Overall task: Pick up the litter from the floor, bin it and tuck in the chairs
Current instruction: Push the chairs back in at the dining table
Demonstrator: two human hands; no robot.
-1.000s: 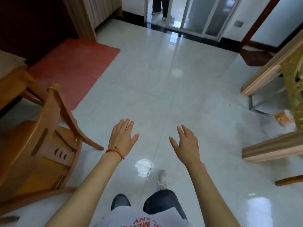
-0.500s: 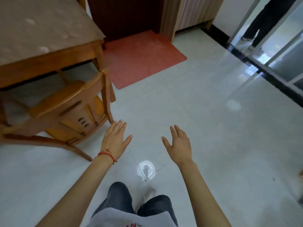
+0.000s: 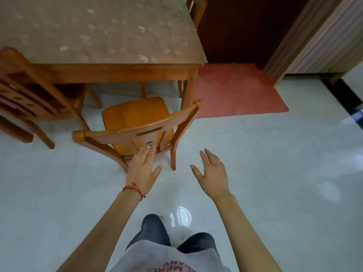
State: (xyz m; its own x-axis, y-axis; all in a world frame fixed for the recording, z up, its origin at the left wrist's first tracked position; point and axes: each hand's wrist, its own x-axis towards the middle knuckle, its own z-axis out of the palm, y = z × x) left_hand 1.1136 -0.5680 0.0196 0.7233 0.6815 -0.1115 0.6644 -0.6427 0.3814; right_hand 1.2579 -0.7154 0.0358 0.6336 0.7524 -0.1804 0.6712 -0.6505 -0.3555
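A wooden chair [image 3: 135, 124] stands pulled out from the table [image 3: 110, 73], its back toward me and turned a little askew. My left hand [image 3: 142, 171], with a red string at the wrist, is open with fingers spread just in front of the chair's lower back. My right hand [image 3: 211, 173] is open too, held apart to the right of the chair's rear leg, over the white floor. Neither hand holds anything. No litter shows on the floor in this view.
A second wooden chair [image 3: 29, 91] stands at the left by the table. A third chair's back [image 3: 196, 8] shows behind the table's far corner. A red mat [image 3: 235, 91] lies before a dark doorway, and a ribbed panel [image 3: 314, 36] stands at right.
My view has swung left, from the open floor and glass door to the table and chair. The chair is now straight ahead and both open hands are close to its back.
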